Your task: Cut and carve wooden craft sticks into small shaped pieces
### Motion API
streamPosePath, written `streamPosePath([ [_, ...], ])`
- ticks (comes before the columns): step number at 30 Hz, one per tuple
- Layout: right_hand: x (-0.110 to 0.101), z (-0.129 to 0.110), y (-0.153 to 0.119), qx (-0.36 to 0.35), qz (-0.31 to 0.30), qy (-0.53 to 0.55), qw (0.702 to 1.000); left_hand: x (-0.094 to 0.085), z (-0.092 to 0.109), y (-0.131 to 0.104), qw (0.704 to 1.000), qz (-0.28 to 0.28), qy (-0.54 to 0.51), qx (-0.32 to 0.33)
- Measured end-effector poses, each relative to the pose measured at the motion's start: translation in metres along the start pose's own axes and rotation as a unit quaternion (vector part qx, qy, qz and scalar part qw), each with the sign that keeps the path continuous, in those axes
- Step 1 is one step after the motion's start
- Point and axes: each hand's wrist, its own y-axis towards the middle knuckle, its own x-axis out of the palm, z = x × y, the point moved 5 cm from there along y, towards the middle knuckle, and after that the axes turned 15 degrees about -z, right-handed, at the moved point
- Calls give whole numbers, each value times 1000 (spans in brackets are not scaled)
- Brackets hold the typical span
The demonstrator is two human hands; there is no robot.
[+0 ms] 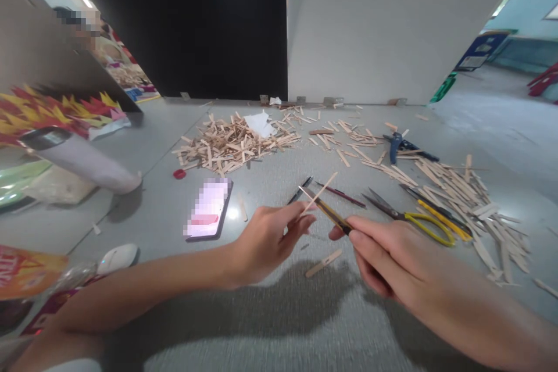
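Grey surface; heap, far left. Left hand: fingertips pinched on one stick, centre, apparently leaving its length exposed. Right hand: fingers curled around knife, blade against or just beside the stick.

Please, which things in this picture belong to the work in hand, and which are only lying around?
Belong, it seems:
wooden stick, in left hand
craft knife, in right hand
pile of stick pieces
scissors

Just lying around, probably:
phone
bottle
small red object
orange packet
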Motion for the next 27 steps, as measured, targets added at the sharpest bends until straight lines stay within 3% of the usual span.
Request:
streamPosePath([
  [5,1,6,-5,-12,13,3,1000,1,9,-4,999,8,24,24],
  [9,0,11,-9,-13,23,-18,999,2,10,-5,999,-22,44,9],
  [15,-14,7,-12,-19,44,12,999,4,6,-10,1000,-19,4,-1],
  [27,-10,19,9,55,-62,133,988,4,-4,-5,999,-12,-10,-41],
])
